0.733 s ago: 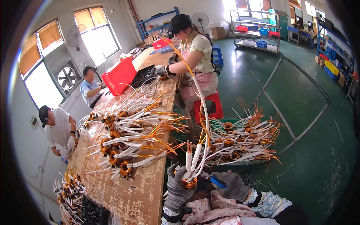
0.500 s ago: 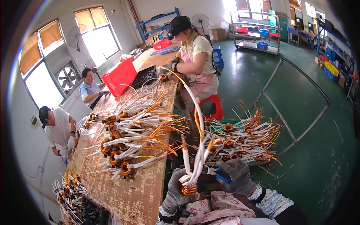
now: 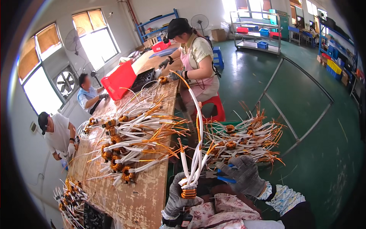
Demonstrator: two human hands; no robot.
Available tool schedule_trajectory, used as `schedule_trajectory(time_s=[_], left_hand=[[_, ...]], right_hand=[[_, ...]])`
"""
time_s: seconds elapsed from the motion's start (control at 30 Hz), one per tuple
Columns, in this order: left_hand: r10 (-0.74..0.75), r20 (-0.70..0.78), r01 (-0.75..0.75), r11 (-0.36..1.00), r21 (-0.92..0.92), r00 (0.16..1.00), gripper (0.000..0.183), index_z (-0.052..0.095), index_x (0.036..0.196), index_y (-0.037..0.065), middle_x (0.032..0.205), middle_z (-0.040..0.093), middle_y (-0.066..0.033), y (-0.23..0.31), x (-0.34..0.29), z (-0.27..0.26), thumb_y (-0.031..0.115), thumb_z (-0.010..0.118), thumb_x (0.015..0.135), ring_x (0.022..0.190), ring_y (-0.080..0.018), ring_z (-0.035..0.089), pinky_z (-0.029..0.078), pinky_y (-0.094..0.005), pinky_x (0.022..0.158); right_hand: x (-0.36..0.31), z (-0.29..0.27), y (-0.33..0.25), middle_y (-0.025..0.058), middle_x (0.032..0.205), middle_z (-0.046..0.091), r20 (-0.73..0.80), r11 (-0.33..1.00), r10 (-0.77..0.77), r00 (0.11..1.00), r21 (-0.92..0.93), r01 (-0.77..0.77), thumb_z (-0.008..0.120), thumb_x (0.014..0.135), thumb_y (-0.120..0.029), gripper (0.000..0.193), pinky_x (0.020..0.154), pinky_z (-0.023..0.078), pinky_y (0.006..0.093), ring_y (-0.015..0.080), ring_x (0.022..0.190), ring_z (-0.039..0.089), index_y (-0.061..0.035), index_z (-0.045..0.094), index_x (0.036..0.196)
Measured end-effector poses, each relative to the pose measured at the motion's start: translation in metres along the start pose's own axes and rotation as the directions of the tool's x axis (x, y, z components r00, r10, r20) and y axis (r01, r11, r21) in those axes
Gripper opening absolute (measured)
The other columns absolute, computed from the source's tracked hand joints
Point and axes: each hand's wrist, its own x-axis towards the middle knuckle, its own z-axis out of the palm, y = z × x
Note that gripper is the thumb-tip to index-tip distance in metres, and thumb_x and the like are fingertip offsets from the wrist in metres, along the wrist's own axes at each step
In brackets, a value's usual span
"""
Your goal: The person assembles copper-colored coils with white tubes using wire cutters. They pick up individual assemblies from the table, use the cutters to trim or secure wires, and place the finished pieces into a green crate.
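Observation:
My left hand [image 3: 174, 200], in a grey glove, is closed around a copper-wound ring coil [image 3: 189, 193] held above my lap. White-sleeved leads [image 3: 196, 160] rise from the coil, their ends bare or orange; one is much longer and curves up and away. My right hand [image 3: 246, 176], also gloved, grips a pair of pliers [image 3: 226, 179] with blue handles. The handles are spread, and the metal jaws point left, just beside the leads. Whether the jaws touch a lead, I cannot tell.
Similar coils [image 3: 127, 173] lie heaped on the worn wooden table [image 3: 148, 194] at my left. More coils [image 3: 244, 143] fill a green container on the right. A co-worker [image 3: 194, 57] sits beyond, near a red bin [image 3: 119, 80]. A metal frame [image 3: 295, 139] stands on the green floor.
The pliers' handles have spread apart and my right hand has shifted slightly up and right. My left hand still holds the coil. The nearest co-worker's arm now reaches toward the black tray.

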Motion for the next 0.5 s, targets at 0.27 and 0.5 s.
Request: schedule_trajectory(time_s=[0.27, 0.5], left_hand=[[-0.131, 0.048, 0.138, 0.970, -0.198, 0.990, 0.094, 0.039, 0.124, 0.008, 0.109, 0.056, -0.0104, -0.029, -0.008, -0.021, 0.017, 0.089, 0.045, 0.094, -0.0161, 0.056, 0.050, -0.0302, 0.079], [-0.171, 0.116, 0.199, 0.932, -0.302, 0.978, 0.095, 0.040, 0.122, 0.008, 0.108, 0.056, -0.0090, -0.031, 0.000, -0.025, 0.012, 0.090, 0.040, 0.094, -0.0161, 0.057, 0.051, -0.0307, 0.079]], right_hand=[[0.011, 0.009, 0.013, 0.0082, 0.099, 0.048, 0.097, 0.969, -0.202, 0.975, 0.165, 0.184, 0.061, 0.071, -0.032, 0.049, 0.078, 0.036, 0.0409, 0.0250, 0.093, 0.047, -0.0202, 0.055, 0.119], [0.023, 0.000, 0.004, 0.0106, 0.101, 0.049, 0.232, 0.976, -0.217, 0.948, 0.077, 0.205, 0.059, 0.072, -0.032, 0.050, 0.080, 0.036, 0.0440, 0.0270, 0.097, 0.047, -0.0182, 0.053, 0.120]])
